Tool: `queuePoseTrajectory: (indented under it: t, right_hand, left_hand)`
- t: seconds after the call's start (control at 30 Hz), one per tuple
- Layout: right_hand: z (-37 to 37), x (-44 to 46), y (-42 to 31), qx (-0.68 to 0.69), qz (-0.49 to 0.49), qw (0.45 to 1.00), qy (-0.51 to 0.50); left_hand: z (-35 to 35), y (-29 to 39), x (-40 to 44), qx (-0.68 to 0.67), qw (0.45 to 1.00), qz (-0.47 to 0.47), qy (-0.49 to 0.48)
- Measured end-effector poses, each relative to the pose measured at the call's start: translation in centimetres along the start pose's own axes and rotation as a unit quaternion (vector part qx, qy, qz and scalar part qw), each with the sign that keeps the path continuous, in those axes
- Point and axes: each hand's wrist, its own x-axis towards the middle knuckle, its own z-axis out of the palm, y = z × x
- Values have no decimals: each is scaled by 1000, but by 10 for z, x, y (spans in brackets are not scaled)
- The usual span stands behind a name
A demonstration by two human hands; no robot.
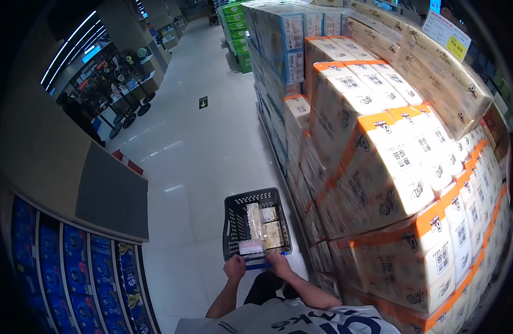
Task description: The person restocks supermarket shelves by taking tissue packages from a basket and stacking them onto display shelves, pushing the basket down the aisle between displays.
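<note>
A black plastic basket [229,229] with perforated walls is in front of my body, low in the head view. Several wrapped packs lie inside, among them a long pale pack [255,220], a tan pack [274,235] and a pinkish-white pack [251,246]. Both hands are on the blue handle [257,264] at the basket's near side. My left hand [235,268] is closed round its left end, and my right hand [278,264] is closed round its right end.
Tall stacks of white and orange tissue packs [398,150] rise close on the right. Shelves of blue packages [77,267] stand at the lower left beside a grey panel [113,192]. A glossy floor aisle [212,145] runs ahead, past green boxes [235,36].
</note>
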Motion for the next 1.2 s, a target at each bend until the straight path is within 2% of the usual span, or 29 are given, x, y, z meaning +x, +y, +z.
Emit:
queuePoseTrajectory:
  t: [0.13,0.2,0.27,0.37,0.43,0.6,0.7,0.8,0.83,1.13,1.2]
  right_hand:
    - [-7,12,3,35,89,995,12]
    - [-1,20,3,40,101,992,65]
    - [1,32,14,26,107,993,42]
    - [-13,49,6,-49,93,994,-1]
    - [-26,58,-18,-107,84,990,-47]
    - [-9,79,-52,-178,30,982,-64]
    - [-3,91,-56,-225,10,973,-59]
    - [-7,104,-52,-215,20,972,-95]
    - [-7,106,-50,-219,3,973,-65]
    - [-11,136,-47,-252,26,966,-40]
    - [-18,148,-50,-255,48,963,-74]
  left_hand:
    - [5,4,18,-11,1000,-2,3]
    - [8,6,27,-7,1000,-12,8]
    - [13,7,34,-2,1000,-21,15]
    - [5,19,39,-24,999,-38,24]
    - [6,19,42,-51,996,2,67]
    - [12,19,57,-62,993,14,101]
    - [2,25,66,-35,998,-40,-34]
    - [-4,29,76,-36,996,-49,-68]
    - [-3,28,81,-34,993,-59,-98]
    - [-6,36,109,-49,991,-57,-115]
    - [-6,38,120,-42,990,-57,-121]
